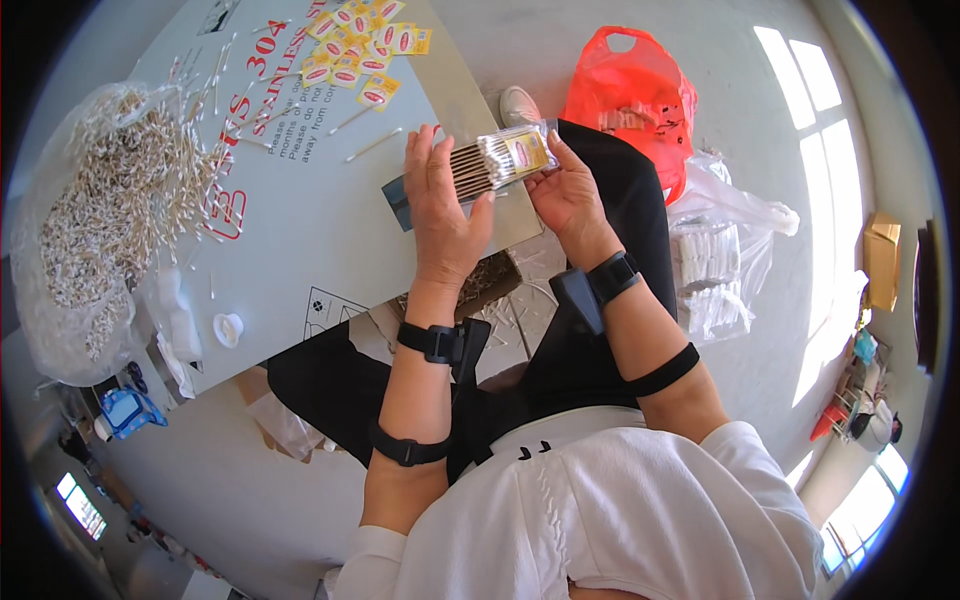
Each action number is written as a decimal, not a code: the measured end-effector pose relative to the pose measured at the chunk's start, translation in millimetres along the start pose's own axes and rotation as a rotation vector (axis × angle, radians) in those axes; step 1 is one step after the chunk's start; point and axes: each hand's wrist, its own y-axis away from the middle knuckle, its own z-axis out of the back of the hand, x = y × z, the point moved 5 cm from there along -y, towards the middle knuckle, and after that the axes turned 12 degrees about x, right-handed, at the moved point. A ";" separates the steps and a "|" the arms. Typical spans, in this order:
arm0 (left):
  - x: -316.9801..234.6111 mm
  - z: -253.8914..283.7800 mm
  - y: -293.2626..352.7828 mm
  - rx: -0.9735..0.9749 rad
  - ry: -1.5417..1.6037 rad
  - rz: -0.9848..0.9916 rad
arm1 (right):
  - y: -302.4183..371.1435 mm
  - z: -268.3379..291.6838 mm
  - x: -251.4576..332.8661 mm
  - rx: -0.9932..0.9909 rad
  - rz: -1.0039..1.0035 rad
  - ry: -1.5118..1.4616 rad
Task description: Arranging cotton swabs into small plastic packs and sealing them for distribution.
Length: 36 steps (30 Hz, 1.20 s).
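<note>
Over the table's corner, a clear plastic bag of cotton swabs [490,162] lies level between my hands, white tips and a small yellow label card showing inside it. My right hand [572,200] grips the bag's right end, thumb on top and fingers underneath. Flat against the left ends of the swabs rests my left hand [445,215], its fingers stretched out and its thumb apart below the bundle. A dark blue flat piece [397,203] pokes out at the table's edge beside my left hand, partly hidden by it.
On the grey printed tabletop [300,230] lie a large clear sack of loose swabs [110,220], scattered swabs and yellow label cards [378,90]. To the right on the floor are a red plastic bag [640,100] and clear-wrapped packs [708,265]. A carton [490,285] sits below the table edge.
</note>
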 end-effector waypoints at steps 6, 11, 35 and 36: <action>-11.8 12.8 11.5 0.070 -0.337 -0.056 | 8.5 0.6 -3.0 -0.035 -0.028 0.120; -8.3 7.9 13.2 0.039 -0.376 -0.073 | 3.8 1.4 -6.7 -0.040 -0.049 0.202; -11.8 -7.3 0.5 0.055 -0.373 -0.116 | 6.8 -8.3 -4.7 -0.070 0.005 0.348; -13.3 -9.4 1.4 0.056 -0.373 -0.118 | 8.3 -9.5 -5.0 -0.074 0.014 0.356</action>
